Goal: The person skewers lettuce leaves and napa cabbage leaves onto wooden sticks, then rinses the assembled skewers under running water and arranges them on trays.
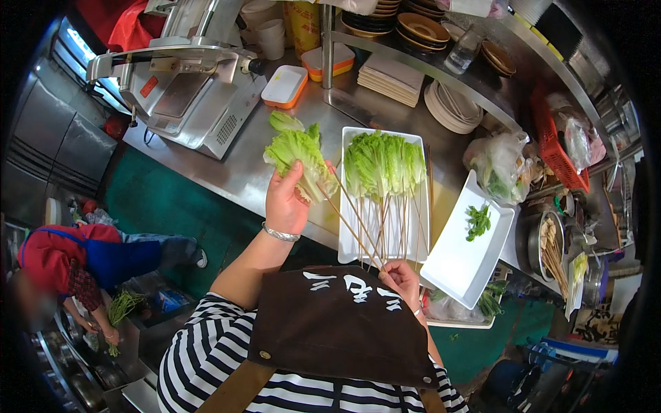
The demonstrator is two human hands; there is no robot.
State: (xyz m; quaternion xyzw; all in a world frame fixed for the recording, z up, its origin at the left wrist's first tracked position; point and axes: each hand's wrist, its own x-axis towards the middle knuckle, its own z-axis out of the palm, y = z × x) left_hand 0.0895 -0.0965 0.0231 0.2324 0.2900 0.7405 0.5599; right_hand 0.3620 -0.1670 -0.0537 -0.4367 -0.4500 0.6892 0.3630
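Note:
My left hand (289,201) grips a bunch of lettuce leaves (297,152) above the steel counter. Two thin wooden skewers (356,227) run from these leaves down to my right hand (402,279), whose fingers pinch their lower ends near my apron. Beside the held leaves lies a white rectangular tray (348,242). Along its far half sits a row of skewered lettuce (384,160), with the bare sticks pointing towards me. To the right, a second white tray (449,263) is tilted and holds a small sprig of green leaves (478,223).
A meat slicer (191,108) stands at the left on the counter. An orange-rimmed white container (285,85), stacked plates (452,108) and a bagged vegetable bundle (498,160) line the back and right. A pot (539,242) holds skewers. At lower left a co-worker (103,253) handles green stalks (124,304).

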